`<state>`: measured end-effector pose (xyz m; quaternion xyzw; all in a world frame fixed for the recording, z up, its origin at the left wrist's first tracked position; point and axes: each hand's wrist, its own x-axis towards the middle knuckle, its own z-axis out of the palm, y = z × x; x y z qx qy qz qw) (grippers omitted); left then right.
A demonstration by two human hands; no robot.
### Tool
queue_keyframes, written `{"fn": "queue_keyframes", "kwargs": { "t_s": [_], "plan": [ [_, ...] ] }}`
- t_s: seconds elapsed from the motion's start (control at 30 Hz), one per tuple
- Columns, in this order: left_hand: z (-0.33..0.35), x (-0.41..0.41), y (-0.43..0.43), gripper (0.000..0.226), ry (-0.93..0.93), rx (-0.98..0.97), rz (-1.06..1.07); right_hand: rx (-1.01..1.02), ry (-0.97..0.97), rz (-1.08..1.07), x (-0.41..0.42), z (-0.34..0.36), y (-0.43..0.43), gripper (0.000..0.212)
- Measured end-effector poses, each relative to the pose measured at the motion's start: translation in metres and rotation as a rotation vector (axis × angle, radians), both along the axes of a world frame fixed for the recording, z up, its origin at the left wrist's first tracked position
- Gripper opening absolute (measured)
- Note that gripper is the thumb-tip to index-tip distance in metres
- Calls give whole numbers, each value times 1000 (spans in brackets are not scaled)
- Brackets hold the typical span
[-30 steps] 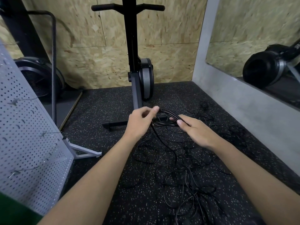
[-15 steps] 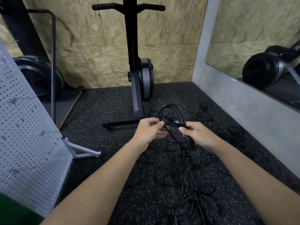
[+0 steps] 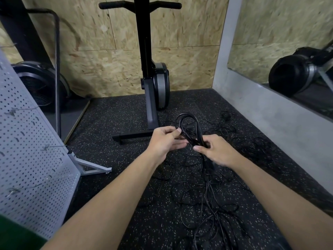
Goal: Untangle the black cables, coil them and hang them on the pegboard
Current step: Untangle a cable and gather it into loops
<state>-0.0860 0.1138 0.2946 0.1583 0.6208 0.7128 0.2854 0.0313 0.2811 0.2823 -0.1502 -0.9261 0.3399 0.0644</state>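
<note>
— So, how were the hands set on the coil (image 3: pixel 189 123)?
— The right hand (image 3: pixel 219 151) pinched its gathered base; the left hand (image 3: pixel 164 140) curled, fingertips nipping one strand. Even loops and a firm base pinch looked wise.
— And its lie?
— Raised above the tangled black cables (image 3: pixel 207 206), long axis running away from the person, rounded end toward the far wall (image 3: pixel 180 69).

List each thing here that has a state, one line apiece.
cable loop, partly coiled, lifted off the floor, held by both hands.
left hand, pinches the loop's side.
right hand, grips the loop's base.
loose cables, tangled on the floor, some strands running up to the loop.
pegboard, standing at the left, no cable hung on it.
</note>
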Motion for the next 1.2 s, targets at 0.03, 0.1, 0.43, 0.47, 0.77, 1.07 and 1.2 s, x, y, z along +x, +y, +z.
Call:
{"fn": "queue_keyframes", "kwargs": {
  "t_s": [0.03, 0.1, 0.43, 0.47, 0.77, 1.07, 1.2],
  "plan": [
    [-3, -1, -2, 18, 73, -26, -17, 25, -2, 1, 1, 0, -1, 13],
    [-10, -4, -6, 19, 224, -79, -46, 73, -11, -10, 3, -1, -1, 14],
    [-32, 3, -4, 35, 479, -373, -369, -144, 82, 9, 0, 16, -7, 24],
    [-38, 5, -2, 38, 524, -426, -439, -202, 108, 13, -1, 19, -8, 23],
    [-78, 10, 11, 25, 577, -450, -594, -465, 209, 47, 4, 38, -21, 26],
    [-96, 14, 12, 21, 705, -577, -523, -639, 281, 42, 2, 56, -36, 19],
    [-89, 2, 4, 21, 758, -589, -438, -262, 326, -97, 2, 60, -25, 19]
  ]
}}
